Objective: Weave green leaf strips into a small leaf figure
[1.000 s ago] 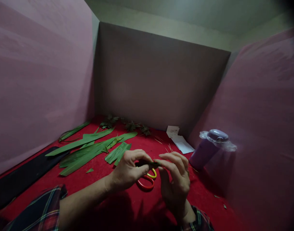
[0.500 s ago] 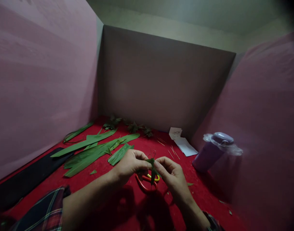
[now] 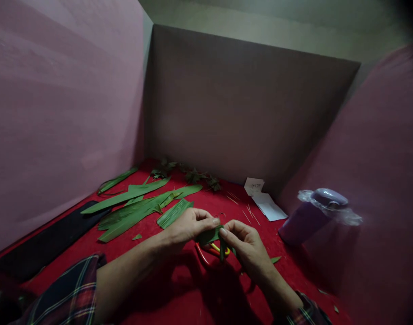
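Observation:
My left hand (image 3: 188, 225) and my right hand (image 3: 245, 246) meet over the red tabletop (image 3: 179, 293), both pinching a small folded green leaf piece (image 3: 209, 235) between thumb and fingers. The leaf piece is bent, with a strip hanging down by my right thumb. Just under my hands lie scissors (image 3: 209, 255) with red and yellow handles, partly hidden. Long green leaves (image 3: 139, 210) lie spread to the left, beyond my left hand.
A purple lidded cup (image 3: 311, 216) with plastic film stands at the right. White paper slips (image 3: 263, 201) and thin sticks (image 3: 250, 212) lie near the back. Small dark leaves (image 3: 193, 175) sit along the back wall. A black flat strip (image 3: 47, 243) lies left. Pink panels enclose the space.
My hands have dropped lower toward the table and the leaf piece has been folded and turned between my fingers. The view has shifted slightly to the left.

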### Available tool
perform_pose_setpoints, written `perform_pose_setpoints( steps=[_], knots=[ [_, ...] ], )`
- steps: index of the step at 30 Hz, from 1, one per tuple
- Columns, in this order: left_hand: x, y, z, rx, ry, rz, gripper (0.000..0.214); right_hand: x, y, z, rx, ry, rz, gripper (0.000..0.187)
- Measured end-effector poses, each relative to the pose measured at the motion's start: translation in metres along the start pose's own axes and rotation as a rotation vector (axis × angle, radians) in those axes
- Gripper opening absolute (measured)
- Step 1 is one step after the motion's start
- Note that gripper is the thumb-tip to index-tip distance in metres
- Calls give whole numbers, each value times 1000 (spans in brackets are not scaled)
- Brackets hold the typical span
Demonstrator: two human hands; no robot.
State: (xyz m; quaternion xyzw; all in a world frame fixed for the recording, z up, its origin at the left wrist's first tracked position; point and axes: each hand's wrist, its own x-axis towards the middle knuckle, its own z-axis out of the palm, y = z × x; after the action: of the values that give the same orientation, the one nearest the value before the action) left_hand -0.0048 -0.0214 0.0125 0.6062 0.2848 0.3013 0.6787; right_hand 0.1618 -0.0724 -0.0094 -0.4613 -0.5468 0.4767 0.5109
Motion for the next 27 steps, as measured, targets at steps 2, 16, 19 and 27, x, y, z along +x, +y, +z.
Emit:
perform_pose_setpoints(
  steps=[2, 16, 19, 27],
  knots=[
    [0, -1, 0, 31, 0, -7, 35, -1, 1, 1, -46, -4, -11, 29],
    [7, -10, 3, -71, 72, -121, 30, -7, 4, 2, -124, 2, -31, 33],
    [6, -6, 3, -58, 80, -116, 27, -8, 6, 2, -166, 5, 14, 29],
    [2, -1, 3, -40, 28, -133, 23, -7, 9, 2, 25, 5, 116, 30]
  ],
)
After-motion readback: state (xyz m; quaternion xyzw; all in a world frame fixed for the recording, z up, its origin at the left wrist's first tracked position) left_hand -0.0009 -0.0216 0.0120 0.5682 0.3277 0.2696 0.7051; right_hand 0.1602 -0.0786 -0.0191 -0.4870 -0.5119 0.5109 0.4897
